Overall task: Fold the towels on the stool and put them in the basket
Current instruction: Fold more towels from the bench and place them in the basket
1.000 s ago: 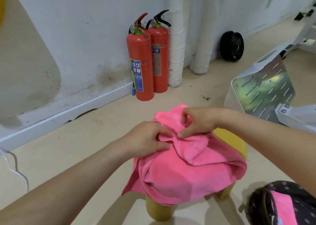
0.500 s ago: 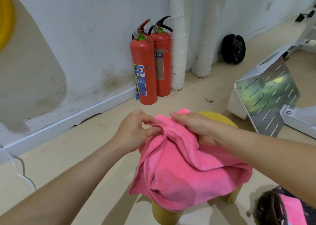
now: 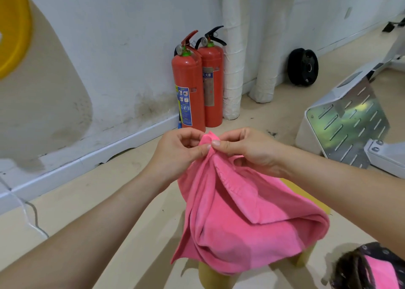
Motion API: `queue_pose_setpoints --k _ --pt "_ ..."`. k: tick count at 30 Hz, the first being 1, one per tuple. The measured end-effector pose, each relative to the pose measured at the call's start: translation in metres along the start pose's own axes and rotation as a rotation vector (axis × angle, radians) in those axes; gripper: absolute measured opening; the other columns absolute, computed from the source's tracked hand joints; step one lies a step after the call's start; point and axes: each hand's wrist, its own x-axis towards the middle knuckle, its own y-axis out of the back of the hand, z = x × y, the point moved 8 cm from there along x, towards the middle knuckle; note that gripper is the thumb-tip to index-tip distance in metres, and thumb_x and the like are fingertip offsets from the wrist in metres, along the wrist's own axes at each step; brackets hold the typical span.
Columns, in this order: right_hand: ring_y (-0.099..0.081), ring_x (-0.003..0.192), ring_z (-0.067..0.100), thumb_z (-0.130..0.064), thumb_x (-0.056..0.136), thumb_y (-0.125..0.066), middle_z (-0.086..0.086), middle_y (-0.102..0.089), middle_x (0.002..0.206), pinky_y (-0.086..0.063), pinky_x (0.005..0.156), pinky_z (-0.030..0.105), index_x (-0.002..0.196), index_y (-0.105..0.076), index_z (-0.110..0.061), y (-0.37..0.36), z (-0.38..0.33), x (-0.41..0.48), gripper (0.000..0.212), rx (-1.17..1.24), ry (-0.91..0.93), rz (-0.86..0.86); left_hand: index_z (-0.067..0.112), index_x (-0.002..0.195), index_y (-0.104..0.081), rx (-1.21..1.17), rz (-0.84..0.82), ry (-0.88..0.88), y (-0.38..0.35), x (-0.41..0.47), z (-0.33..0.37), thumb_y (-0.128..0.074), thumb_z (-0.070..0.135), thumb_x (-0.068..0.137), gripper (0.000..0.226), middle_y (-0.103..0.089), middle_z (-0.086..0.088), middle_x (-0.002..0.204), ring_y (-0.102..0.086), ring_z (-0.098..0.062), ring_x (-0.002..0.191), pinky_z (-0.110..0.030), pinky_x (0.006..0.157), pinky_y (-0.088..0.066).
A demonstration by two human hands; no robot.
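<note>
Pink towel hangs bunched over the yellow stool, one corner lifted above it. The basket sits just beside the stool, low right. The left hand and right hand both pinch that corner, thumbs nearly touching. The hands should probably slide apart along the hem to the next corner, then spread the towel flat.

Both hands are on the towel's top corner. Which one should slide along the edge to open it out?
Probably the right hand: the hem of the pink towel runs down beneath it, while the left hand pinches the corner and can anchor it.
</note>
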Motion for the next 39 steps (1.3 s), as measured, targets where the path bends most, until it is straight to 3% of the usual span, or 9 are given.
queue_pose_setpoints --k 4,10,17,20,27,31,33,37,39 --pt "-0.038 0.050 0.014 -0.010 0.084 -0.068 0.006 -0.053 0.067 -0.034 0.040 0.022 0.092 -0.073 -0.004 0.005 -0.009 -0.002 0.010 -0.027 0.053 0.025 0.010 0.097 -0.075 0.016 0.011 0.005 0.003 0.000 0.001 -0.068 0.010 0.086 0.013 -0.075 -0.009 0.097 -0.069 -0.023 0.097 -0.038 0.093 -0.053" --pt "-0.054 0.050 0.013 0.005 0.083 -0.066 0.014 -0.053 0.076 -0.054 0.052 0.017 0.106 -0.067 0.006 0.001 -0.017 -0.003 0.023 -0.091 0.125 0.037 0.016 0.080 -0.074 0.039 0.104 -0.042 0.009 -0.002 0.010 -0.074 0.002 0.077 0.015 -0.072 0.001 0.073 -0.064 -0.007 0.069 -0.022 0.072 -0.054" --pt "-0.062 0.054 0.020 0.000 0.084 -0.063 0.005 -0.064 0.060 -0.059 0.062 0.039 0.094 -0.075 -0.008 -0.003 -0.034 -0.008 0.018 -0.450 0.312 0.100 0.012 0.076 -0.074 0.153 0.096 -0.101 0.005 -0.003 0.020 -0.081 0.009 0.072 0.008 -0.068 0.003 0.064 -0.058 0.000 0.057 -0.012 0.056 -0.045" --pt "-0.067 0.053 0.030 -0.008 0.082 -0.056 0.006 -0.068 0.059 -0.057 0.056 0.048 0.090 -0.075 -0.018 -0.006 -0.037 -0.011 0.022 -0.588 0.397 0.132 0.013 0.075 -0.074 0.152 0.088 -0.110 0.004 -0.003 0.020 -0.080 0.009 0.073 0.008 -0.071 0.002 0.065 -0.060 -0.001 0.058 -0.014 0.058 -0.048" --pt "-0.066 0.056 0.030 -0.010 0.082 -0.050 0.011 -0.068 0.062 -0.053 0.059 0.050 0.080 -0.072 -0.015 -0.006 -0.036 -0.015 0.022 -0.621 0.458 0.182 0.015 0.080 -0.076 0.104 0.089 -0.129 0.006 -0.002 0.020 -0.076 0.007 0.077 0.009 -0.073 0.008 0.069 -0.064 0.001 0.065 -0.014 0.066 -0.051" --pt "-0.061 0.056 0.028 -0.015 0.084 -0.050 0.015 -0.062 0.060 -0.050 0.058 0.048 0.074 -0.067 -0.004 -0.008 -0.039 -0.020 0.023 -0.657 0.508 0.187 0.015 0.079 -0.075 0.085 0.075 -0.125 0.003 -0.003 0.020 -0.077 0.007 0.076 0.009 -0.071 0.007 0.068 -0.062 0.000 0.064 -0.014 0.065 -0.049" --pt "-0.055 0.051 0.032 -0.021 0.091 -0.053 0.021 -0.054 0.057 -0.049 0.053 0.046 0.070 -0.060 0.005 -0.007 -0.039 -0.022 0.034 -0.593 0.496 0.178 0.017 0.082 -0.074 0.083 0.057 -0.117 0.002 -0.002 0.018 -0.076 0.010 0.077 0.008 -0.069 -0.002 0.070 -0.059 -0.007 0.065 -0.018 0.065 -0.048" --pt "-0.046 0.048 0.003 -0.025 0.091 -0.064 -0.009 -0.053 0.048 -0.040 0.048 0.025 0.079 -0.072 0.000 -0.002 -0.037 -0.018 0.028 -0.422 0.393 0.141 0.022 0.092 -0.075 0.076 -0.011 -0.080 -0.004 -0.001 0.011 -0.072 0.021 0.082 0.011 -0.063 -0.015 0.076 -0.054 -0.017 0.071 -0.030 0.071 -0.047" --pt "-0.048 0.053 0.004 -0.016 0.088 -0.066 -0.009 -0.057 0.054 -0.040 0.049 0.020 0.083 -0.074 -0.003 0.001 -0.034 -0.015 0.016 -0.350 0.302 0.100 0.020 0.100 -0.075 0.053 -0.100 -0.033 -0.010 0.000 0.006 -0.067 0.027 0.087 0.017 -0.070 -0.019 0.091 -0.060 -0.018 0.082 -0.036 0.083 -0.050"
